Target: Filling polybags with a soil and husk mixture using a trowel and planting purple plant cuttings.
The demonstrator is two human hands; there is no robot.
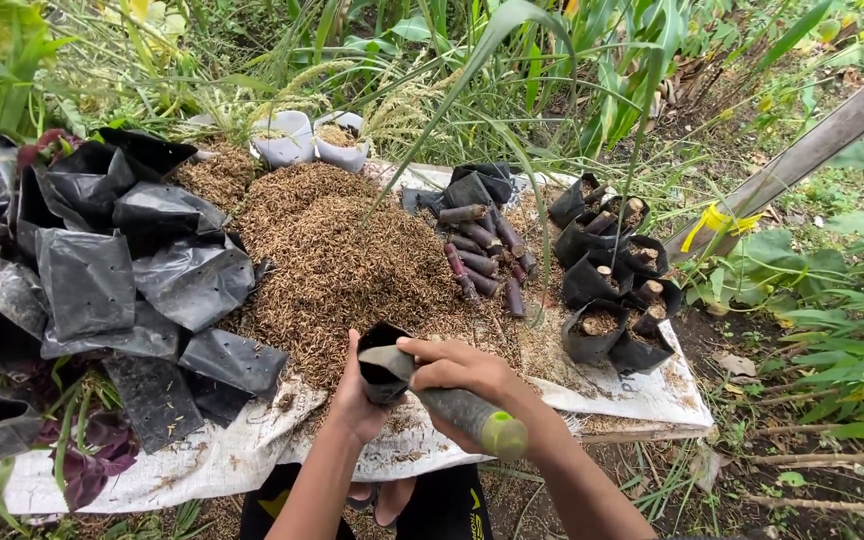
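Observation:
My left hand [357, 400] grips a small black plastic grow bag [384, 352] from below, its mouth held open. My right hand [462, 372] holds a short stalk cutting [452, 402] with a pale green cut end, its other end resting at the bag's mouth. Both hands are just in front of a big heap of brown husk [337, 255] spread on a white sack sheet [232, 460].
Empty black bags [122, 270] are piled at the left. Purple stalk cuttings [482, 258] lie beside the heap. Filled black bags with cuttings [617, 280] stand at the right. Two white sacks [307, 140] sit at the back. Grass surrounds everything; a wooden pole [812, 150] slants at right.

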